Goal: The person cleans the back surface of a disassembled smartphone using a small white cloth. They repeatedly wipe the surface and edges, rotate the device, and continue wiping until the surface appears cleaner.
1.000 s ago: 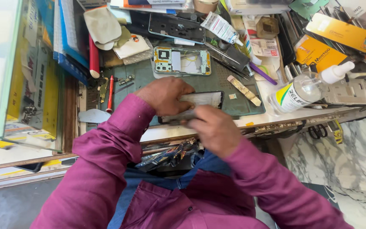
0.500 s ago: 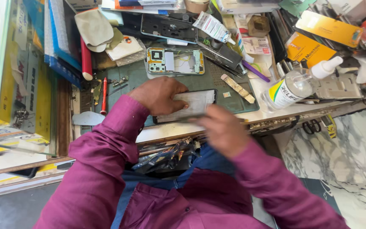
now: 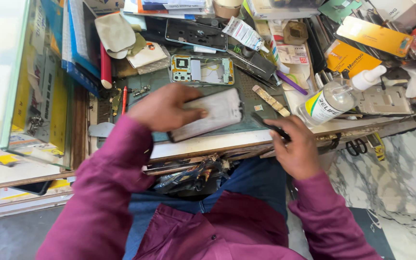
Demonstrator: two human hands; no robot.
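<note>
My left hand (image 3: 164, 107) holds a flat phone screen panel (image 3: 213, 113) tilted over the green work mat (image 3: 246, 120). To its right, my right hand (image 3: 294, 149) grips a thin dark tool (image 3: 268, 126) near the desk's front edge, apart from the panel. An opened phone frame (image 3: 202, 70) with its circuit board showing lies on the mat just beyond the panel. Both my sleeves are maroon.
A clear spray bottle (image 3: 333, 98) lies at the right. A black phone back cover (image 3: 196, 33), a white tube (image 3: 244, 32), a purple pen (image 3: 292, 83), a red pen (image 3: 123, 100) and orange packets (image 3: 350, 58) crowd the desk. A glass counter (image 3: 6, 72) stands at left. An open drawer of tools (image 3: 188, 173) sits under the desk edge.
My right hand has come off the screen panel and moved right, now holding the dark tool. My left hand has lifted the panel and keeps hold of it.
</note>
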